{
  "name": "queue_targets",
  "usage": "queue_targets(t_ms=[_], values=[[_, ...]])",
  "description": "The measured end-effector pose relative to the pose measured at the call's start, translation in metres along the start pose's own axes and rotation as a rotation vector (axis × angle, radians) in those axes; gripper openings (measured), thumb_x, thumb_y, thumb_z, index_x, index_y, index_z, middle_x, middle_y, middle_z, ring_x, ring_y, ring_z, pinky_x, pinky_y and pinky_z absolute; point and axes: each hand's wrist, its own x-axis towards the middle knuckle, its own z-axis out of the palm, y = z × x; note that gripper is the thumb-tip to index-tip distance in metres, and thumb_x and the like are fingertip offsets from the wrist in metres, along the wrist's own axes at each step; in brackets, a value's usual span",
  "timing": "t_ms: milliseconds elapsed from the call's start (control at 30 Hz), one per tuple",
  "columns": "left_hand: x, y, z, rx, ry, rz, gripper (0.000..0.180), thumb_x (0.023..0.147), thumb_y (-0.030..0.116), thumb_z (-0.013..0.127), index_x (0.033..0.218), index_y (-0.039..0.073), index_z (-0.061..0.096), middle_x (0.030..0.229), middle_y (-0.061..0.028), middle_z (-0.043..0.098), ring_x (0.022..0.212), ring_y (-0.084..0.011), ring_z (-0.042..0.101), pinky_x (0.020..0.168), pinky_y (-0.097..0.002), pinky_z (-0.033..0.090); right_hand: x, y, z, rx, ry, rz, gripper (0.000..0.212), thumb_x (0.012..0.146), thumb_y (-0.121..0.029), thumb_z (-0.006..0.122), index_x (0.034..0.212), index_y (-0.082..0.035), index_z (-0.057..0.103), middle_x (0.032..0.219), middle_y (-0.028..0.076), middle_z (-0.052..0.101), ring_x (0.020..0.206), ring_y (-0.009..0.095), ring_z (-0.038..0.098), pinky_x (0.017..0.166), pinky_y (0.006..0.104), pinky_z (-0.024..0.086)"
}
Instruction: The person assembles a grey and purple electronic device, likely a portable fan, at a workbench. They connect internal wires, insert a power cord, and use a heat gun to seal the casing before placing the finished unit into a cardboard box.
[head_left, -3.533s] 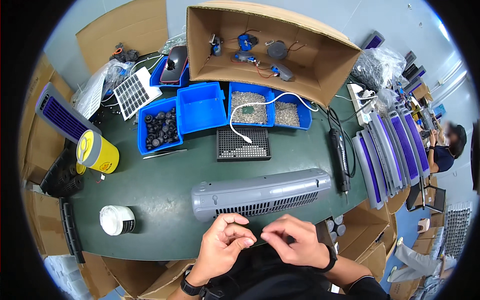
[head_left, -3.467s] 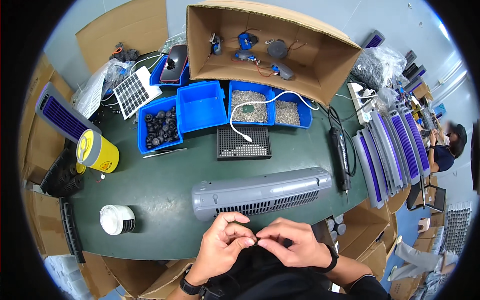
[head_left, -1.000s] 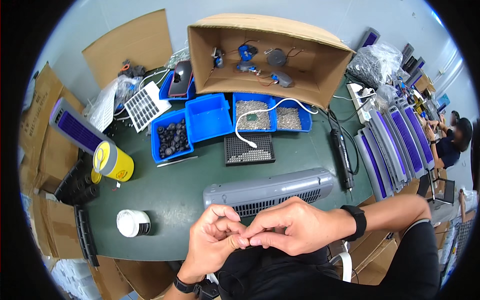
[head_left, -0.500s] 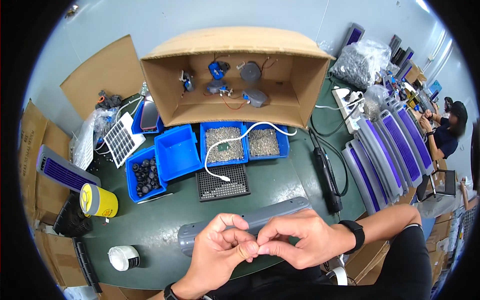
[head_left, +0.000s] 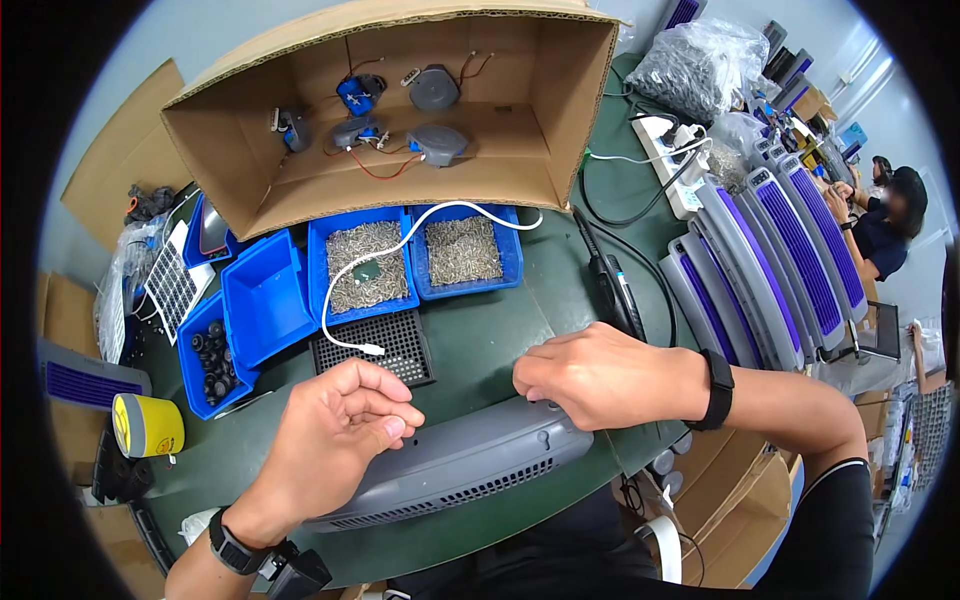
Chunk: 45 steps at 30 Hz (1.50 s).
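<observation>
Directions run from the middle of the view. Between 8 and 9 o'clock, a blue bin (head_left: 244,372) confines black round parts (head_left: 213,350), presumably so they cannot roll about the green counter (head_left: 500,345). The left grip (head_left: 330,440), between 7 and 8 o'clock, is pinched closed, thumb to fingertips; any small piece between them cannot be seen. Such a pinch would suit something tiny. A black perforated tray (head_left: 408,350) lies flat at 8 o'clock, the plug end of a white cable (head_left: 343,268) above it. At 11 o'clock a cardboard box (head_left: 510,165) faces its opening toward the person, apparently for access to the wired units (head_left: 438,145). The grey housing (head_left: 470,450) lies lengthwise on the counter at 6 o'clock, vented side toward the person, probably for stability. The right grip (head_left: 610,375), at 4 o'clock, is curled over its right end; whether it is clenched or grasping anything cannot be told, the fingertips being hidden. A black corded tool (head_left: 612,290) lies at 3 o'clock, near that hand; beyond it grey-and-purple panels (head_left: 765,265) lean in a row, presumably to save space.
</observation>
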Motion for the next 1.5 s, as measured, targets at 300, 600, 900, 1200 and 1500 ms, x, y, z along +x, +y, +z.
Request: queue_targets(t_ms=[300,600,900,1200,1500], values=[[0.006,-0.007,-0.004,0.045,-0.064,0.026,0.021,0.094,-0.011,0.069,0.112,-0.002,0.063,0.107,-0.0122,0.076,0.098,-0.0149,0.073,0.089,-0.0290,0.060,0.004,-0.008,-0.007,-0.347,-0.065,-0.163,0.020,0.080,-0.004,0.071,0.096,0.002,0.060,0.085,0.011,0.066,0.083,0.029,0.072,0.069,0.0414,0.059],[0.002,0.000,0.002,0.531,-0.114,0.226,0.028,0.093,-0.009,0.070,0.119,0.000,0.063,0.110,-0.0122,0.076,0.101,-0.0189,0.077,0.088,-0.0305,0.061,0.008,-0.014,-0.011,-0.471,-0.079,-0.257,0.010,0.088,-0.008,0.064,0.088,0.002,0.061,0.079,0.012,0.066,0.076,0.026,0.073,0.064,0.0365,0.060],[-0.006,-0.002,0.003,0.923,-0.190,0.481,0.037,0.090,-0.004,0.068,0.125,0.006,0.063,0.104,-0.0139,0.073,0.093,-0.0316,0.075,0.082,-0.0391,0.061,0.006,-0.011,-0.010,-0.414,-0.083,-0.254,0.011,0.089,-0.007,0.064,0.088,0.003,0.062,0.079,0.014,0.069,0.074,0.030,0.075,0.063,0.0386,0.060],[-0.013,0.002,0.010,1.037,-0.225,0.568,0.047,0.083,-0.008,0.065,0.128,0.005,0.065,0.107,-0.0135,0.074,0.095,-0.0348,0.073,0.086,-0.0443,0.059,-0.004,-0.009,-0.009,-0.265,-0.108,-0.167,0.010,0.085,-0.006,0.065,0.092,0.002,0.066,0.085,0.013,0.070,0.085,0.031,0.073,0.069,0.0415,0.060],[-0.013,0.001,0.011,1.014,-0.208,0.658,0.044,0.085,-0.007,0.066,0.127,0.004,0.066,0.104,-0.0127,0.074,0.092,-0.0313,0.074,0.084,-0.0405,0.059,-0.015,-0.004,-0.004,-0.238,-0.066,-0.133,0.018,0.077,-0.003,0.070,0.093,0.002,0.066,0.086,0.013,0.069,0.087,0.030,0.071,0.070,0.0420,0.060]])
